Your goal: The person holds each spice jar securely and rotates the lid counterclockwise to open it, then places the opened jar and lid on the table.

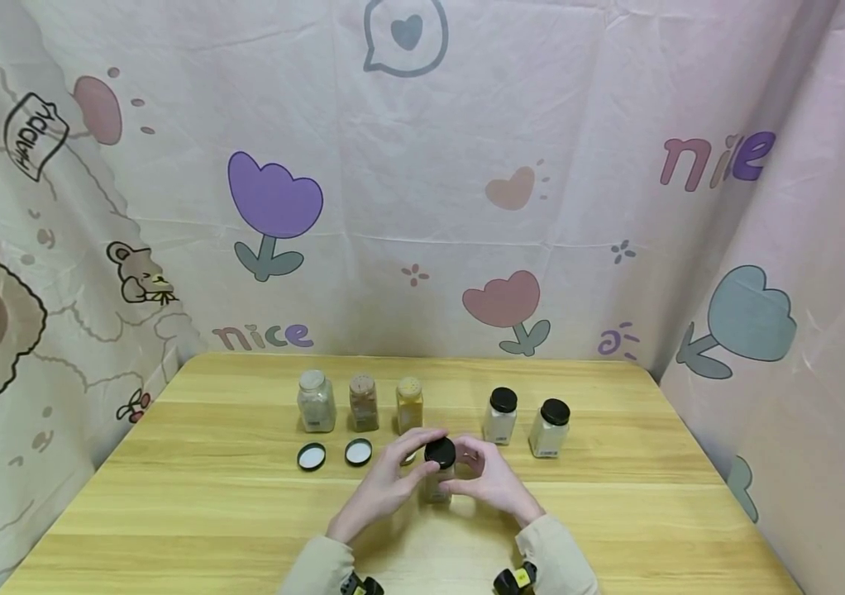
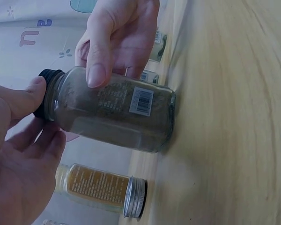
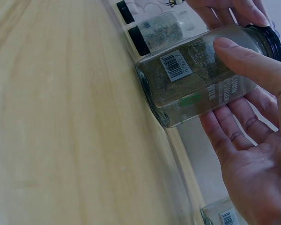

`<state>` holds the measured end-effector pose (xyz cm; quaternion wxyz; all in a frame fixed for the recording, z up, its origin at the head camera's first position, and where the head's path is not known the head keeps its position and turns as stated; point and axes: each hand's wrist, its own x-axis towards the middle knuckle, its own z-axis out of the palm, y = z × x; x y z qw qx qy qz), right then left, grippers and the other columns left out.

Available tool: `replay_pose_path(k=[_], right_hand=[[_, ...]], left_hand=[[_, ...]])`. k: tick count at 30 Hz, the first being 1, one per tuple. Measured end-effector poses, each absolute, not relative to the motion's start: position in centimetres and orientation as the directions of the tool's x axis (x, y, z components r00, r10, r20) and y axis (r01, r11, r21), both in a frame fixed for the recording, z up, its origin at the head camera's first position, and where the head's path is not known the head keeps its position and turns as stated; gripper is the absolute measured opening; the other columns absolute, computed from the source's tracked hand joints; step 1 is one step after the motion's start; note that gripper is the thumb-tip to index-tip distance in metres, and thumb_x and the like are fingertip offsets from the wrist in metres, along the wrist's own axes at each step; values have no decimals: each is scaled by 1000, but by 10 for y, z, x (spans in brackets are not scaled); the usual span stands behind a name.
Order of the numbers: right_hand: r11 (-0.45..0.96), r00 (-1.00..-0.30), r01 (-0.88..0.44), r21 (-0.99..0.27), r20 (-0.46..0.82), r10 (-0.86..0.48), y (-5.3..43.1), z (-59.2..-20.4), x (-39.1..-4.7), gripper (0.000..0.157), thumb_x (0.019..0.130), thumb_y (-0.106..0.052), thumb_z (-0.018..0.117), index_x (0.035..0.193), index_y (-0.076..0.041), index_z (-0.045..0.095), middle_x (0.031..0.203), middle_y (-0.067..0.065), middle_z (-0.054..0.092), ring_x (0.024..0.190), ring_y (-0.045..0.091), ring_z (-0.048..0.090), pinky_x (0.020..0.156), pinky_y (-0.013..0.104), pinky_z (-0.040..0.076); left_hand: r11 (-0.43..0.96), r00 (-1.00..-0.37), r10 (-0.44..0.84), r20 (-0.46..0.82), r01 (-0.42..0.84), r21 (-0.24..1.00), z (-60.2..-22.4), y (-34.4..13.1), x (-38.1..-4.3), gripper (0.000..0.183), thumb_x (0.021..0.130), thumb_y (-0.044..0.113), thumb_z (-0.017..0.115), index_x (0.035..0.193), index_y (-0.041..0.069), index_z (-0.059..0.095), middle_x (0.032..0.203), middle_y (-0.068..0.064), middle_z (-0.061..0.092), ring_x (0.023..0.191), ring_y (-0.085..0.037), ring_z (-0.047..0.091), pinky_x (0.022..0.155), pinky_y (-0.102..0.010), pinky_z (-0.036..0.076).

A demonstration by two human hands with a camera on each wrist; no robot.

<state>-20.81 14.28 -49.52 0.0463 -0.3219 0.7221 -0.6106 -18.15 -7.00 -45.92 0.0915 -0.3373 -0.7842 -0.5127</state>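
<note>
Near the middle of the table, a glass spice jar (image 1: pixel 438 489) of brownish powder stands upright under a black lid (image 1: pixel 441 451). My left hand (image 1: pixel 393 477) pinches that lid; in the left wrist view its thumb presses the lid's side and the fingers curl beneath. My right hand (image 1: pixel 495 478) grips the glass body from the right, thumb on the near face, as the right wrist view shows. A barcode label (image 3: pixel 176 65) faces the cameras. The lid sits on the jar's neck.
Behind stand three lidless jars: a pale one (image 1: pixel 316 406), a brown one (image 1: pixel 365 406) and a yellow one (image 1: pixel 409 406). Lids (image 1: pixel 311 457) lie before them, one partly hidden by my left hand. Two black-capped jars (image 1: pixel 500 420) (image 1: pixel 549 431) stand to the right.
</note>
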Motion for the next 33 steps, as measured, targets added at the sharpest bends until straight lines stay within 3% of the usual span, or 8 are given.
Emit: replay_pose_path(k=[8,13,17,26,33], right_hand=[[60,-791,-403,-913,315,-525,143,-496,-207,48,81,-4,81,124,3,60,117,21,66,109,0,64,106,17,49],[49,-788,-405,-913,321,-525,143,-496,-208,48,81,-5,81,124,2,61,120,22,66,111,1,64,107,17,49],[40,-788,-406,-913,328,-521,142,-497,-208,48,80,-4,82,124,1,62,121,21,66,112,1,64,107,18,49],[49,-786,-410,-911,326,-526,144,-498,-209,48,81,-5,81,125,1,61,121,19,66,113,1,63,108,18,49],[61,-785,-414,-908,322,-529,144,-499,-209,49,81,-4,81,125,4,60,118,21,66,110,0,63,107,16,49]], left_hand=[[313,-793,360,491,598,737,-460,-67,-179,50,88,19,76,133,4,62,130,-11,65,121,-30,63,103,-46,56],[288,-767,443,465,613,736,-460,-70,-179,49,97,17,66,141,0,54,144,-21,57,130,-40,56,108,-53,51],[229,-749,488,449,606,762,-459,-72,-179,47,100,11,59,144,-3,50,148,-24,52,134,-43,52,114,-49,46],[259,-750,423,508,637,726,-461,-70,-180,42,95,11,67,134,-2,59,131,-17,66,120,-36,63,105,-46,55],[327,-788,337,515,611,721,-460,-66,-178,48,87,19,77,131,5,64,126,-10,67,116,-29,64,103,-43,56]])
